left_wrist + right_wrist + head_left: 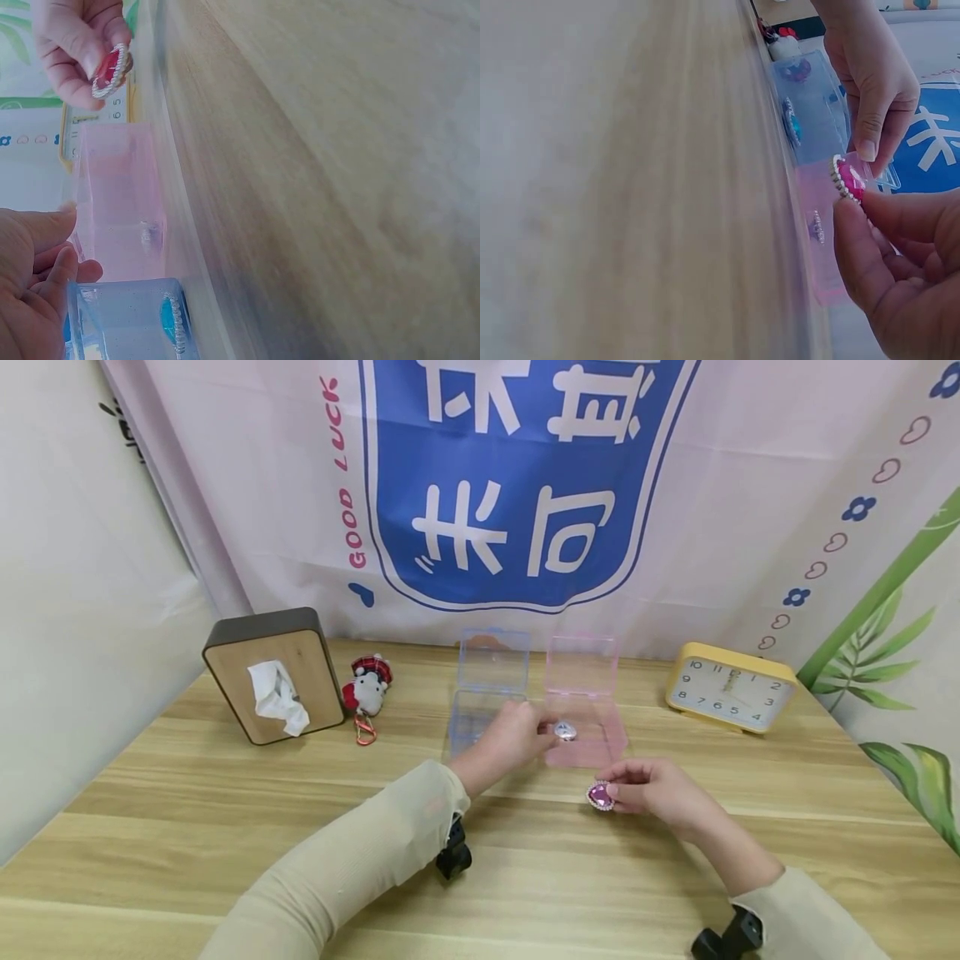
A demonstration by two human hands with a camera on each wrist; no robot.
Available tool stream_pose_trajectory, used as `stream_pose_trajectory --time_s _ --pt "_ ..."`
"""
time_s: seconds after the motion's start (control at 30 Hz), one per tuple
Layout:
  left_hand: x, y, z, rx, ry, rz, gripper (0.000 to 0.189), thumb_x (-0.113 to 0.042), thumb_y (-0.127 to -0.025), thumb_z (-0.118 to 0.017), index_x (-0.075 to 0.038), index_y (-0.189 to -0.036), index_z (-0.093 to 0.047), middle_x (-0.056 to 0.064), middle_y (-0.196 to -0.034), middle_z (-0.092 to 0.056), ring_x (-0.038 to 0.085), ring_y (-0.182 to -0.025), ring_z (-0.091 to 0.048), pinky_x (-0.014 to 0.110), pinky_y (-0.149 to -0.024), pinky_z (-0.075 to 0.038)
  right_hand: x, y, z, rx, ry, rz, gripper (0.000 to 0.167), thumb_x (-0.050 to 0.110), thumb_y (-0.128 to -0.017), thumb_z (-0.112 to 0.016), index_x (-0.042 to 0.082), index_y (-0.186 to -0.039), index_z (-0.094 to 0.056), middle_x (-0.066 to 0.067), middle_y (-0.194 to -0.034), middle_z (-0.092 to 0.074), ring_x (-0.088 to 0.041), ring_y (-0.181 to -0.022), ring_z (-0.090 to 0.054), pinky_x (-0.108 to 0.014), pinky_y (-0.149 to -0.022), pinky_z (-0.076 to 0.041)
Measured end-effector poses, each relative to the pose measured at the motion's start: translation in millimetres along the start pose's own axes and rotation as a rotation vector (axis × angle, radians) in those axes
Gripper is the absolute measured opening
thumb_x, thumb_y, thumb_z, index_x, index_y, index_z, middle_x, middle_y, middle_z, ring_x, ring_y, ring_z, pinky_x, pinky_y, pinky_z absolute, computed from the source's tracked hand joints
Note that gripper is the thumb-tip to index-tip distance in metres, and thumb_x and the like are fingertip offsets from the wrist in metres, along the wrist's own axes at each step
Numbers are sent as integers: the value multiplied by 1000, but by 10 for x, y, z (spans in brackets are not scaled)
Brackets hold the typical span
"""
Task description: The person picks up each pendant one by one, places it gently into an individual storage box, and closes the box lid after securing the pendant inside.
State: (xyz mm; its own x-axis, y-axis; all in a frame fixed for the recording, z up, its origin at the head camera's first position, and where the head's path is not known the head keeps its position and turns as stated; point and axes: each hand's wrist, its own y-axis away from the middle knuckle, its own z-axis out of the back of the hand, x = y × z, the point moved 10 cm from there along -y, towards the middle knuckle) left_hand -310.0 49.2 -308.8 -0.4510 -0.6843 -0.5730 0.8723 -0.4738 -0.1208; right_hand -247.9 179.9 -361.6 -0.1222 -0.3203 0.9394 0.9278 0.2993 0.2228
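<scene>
Between thumb and fingers my right hand (660, 793) pinches a pink teardrop gem (601, 795) with a beaded silver rim, held in front of the pink box. My left hand (510, 739) reaches over the near side of the open clear pink box (585, 762); in the left wrist view its fingers (64, 274) are loosely extended and grip nothing. A clear gem (565, 731) with a silver rim lies inside the pink box, just past those fingertips. Beside it, the open clear blue box (467, 700), partly hidden by my left hand, contains a blue gem (791, 121) and a purple one (796, 70).
A wood-fronted tissue box (262, 685) stands at the back left, with a plush mouse keychain (369, 689) next to it. At the back right is a yellow clock (731, 687). A printed cloth (292, 510) hangs behind the wooden table (525, 893).
</scene>
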Motion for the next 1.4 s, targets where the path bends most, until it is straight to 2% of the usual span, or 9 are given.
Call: stream_pose_trajectory --time_s 0.17,0.43,0.7,1.0,1.23,1.4 --pt "2 7 2 4 23 0 31 -11 -82 -69 -2 -111 -65 2 -70 -62 6 -53 -45 14 -44 -40 66 -9 24 -8 -12 -4 29 -2 -90 -52 -17 -115 -52 -6 -91 -63 -9 -83 -62 -27 -77 -56" --pt "-15 22 -2 -4 32 -17 30 -11 -82 -68 -2 -111 -65 3 -70 -63 5 -50 -44 14 -41 -38 246 -44 98 -22 48 71 32 2 -90 -55 -17 -116 -52 -5 -92 -67 -7 -82 -62 -28 -77 -56" --pt "-39 24 34 -43 -6 -48 10 -12 -82 -69 -4 -88 -69 -2 -61 -56 5 -50 -42 14 -41 -34 402 -105 226 -80 -12 141 31 0 -89 -56 -18 -113 -51 1 -87 -64 -6 -80 -63 -25 -77 -56" --pt "-1 22 7 -26 15 -19 20 -12 -82 -69 -2 -99 -69 0 -64 -59 5 -51 -44 14 -42 -37 464 -244 303 -141 -44 159 24 3 -89 -57 -12 -108 -57 5 -84 -65 -6 -78 -63 -24 -76 -55" --pt "-4 31 17 -29 25 -25 20 -12 -82 -69 -2 -99 -70 -1 -63 -58 5 -50 -43 13 -41 -36 558 -318 342 -222 71 181 28 4 -91 -55 -15 -112 -54 -1 -87 -64 -3 -77 -60 -22 -75 -55" --pt "-5 29 12 -30 40 -27 18 -11 -82 -68 -3 -98 -70 -1 -63 -58 5 -49 -43 13 -42 -37 578 -397 331 -256 164 183 25 3 -92 -52 -12 -111 -57 -12 -94 -65 -3 -77 -59 -22 -75 -55"
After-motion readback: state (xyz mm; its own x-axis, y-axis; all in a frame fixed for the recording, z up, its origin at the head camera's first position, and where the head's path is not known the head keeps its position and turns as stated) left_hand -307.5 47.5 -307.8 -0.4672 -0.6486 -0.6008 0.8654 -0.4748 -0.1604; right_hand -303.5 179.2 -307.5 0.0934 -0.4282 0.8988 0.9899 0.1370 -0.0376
